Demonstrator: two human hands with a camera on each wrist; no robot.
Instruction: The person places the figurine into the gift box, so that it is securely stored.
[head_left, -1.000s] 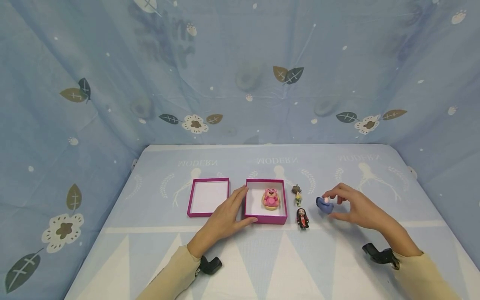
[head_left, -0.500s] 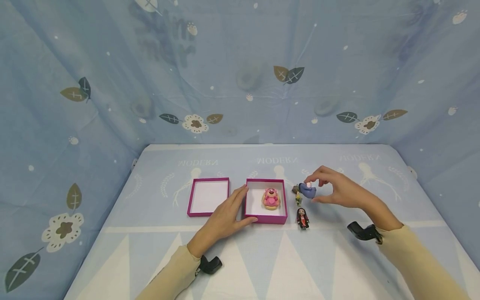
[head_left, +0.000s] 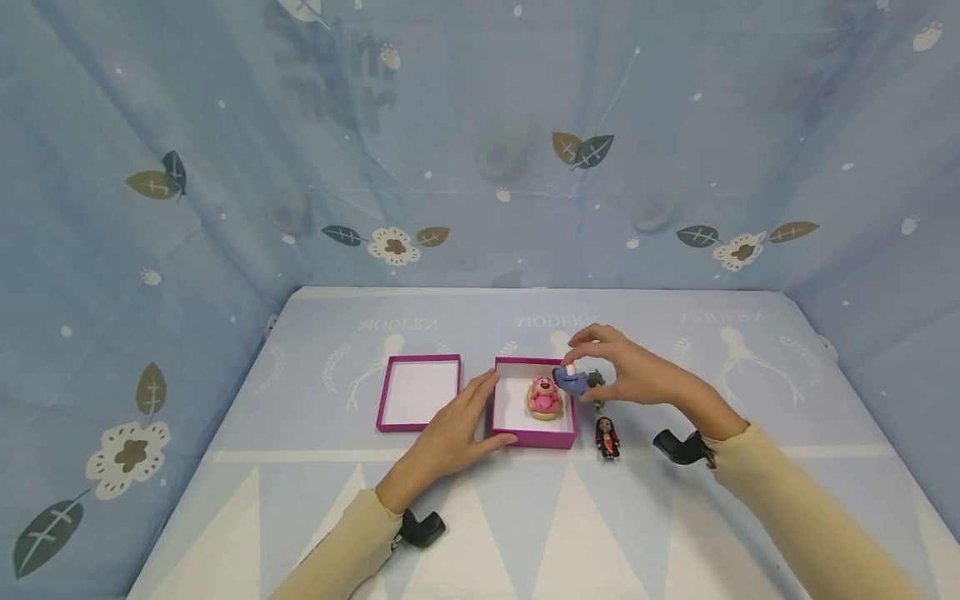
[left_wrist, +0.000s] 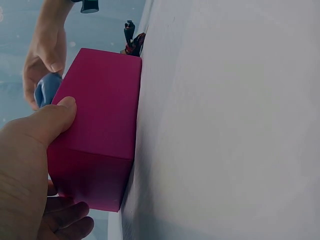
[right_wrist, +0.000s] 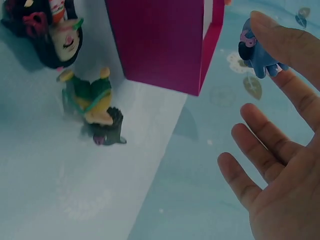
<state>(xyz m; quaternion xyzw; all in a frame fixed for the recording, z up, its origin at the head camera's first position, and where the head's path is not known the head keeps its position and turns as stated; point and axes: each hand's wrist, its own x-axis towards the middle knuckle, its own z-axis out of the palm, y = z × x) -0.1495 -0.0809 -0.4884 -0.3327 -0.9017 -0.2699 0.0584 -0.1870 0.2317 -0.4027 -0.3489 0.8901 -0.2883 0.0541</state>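
My left hand (head_left: 453, 429) grips the near left corner of a magenta box (head_left: 534, 439), its thumb on the front wall and its fingers along the left side. A pink bear figurine (head_left: 544, 400) sits inside the box. My right hand (head_left: 633, 368) pinches a small blue figurine (head_left: 572, 382) between thumb and index finger, above the box's right rim. The right wrist view shows the other fingers spread and the blue figurine (right_wrist: 260, 54) off the table. Just right of the box lies a green-and-yellow figurine (right_wrist: 92, 97) with a dark head, partly hidden in the head view.
A dark-haired doll (head_left: 607, 438) in red and black lies near the box's front right corner. Left of the box is its shallow magenta-edged lid (head_left: 418, 394), white inside up. A patterned blue cloth (head_left: 480, 167) hangs behind the table.
My right hand has carried the blue figurine leftward, from the table right of the other figurines to the box's right rim. The left hand and the box have stayed put.
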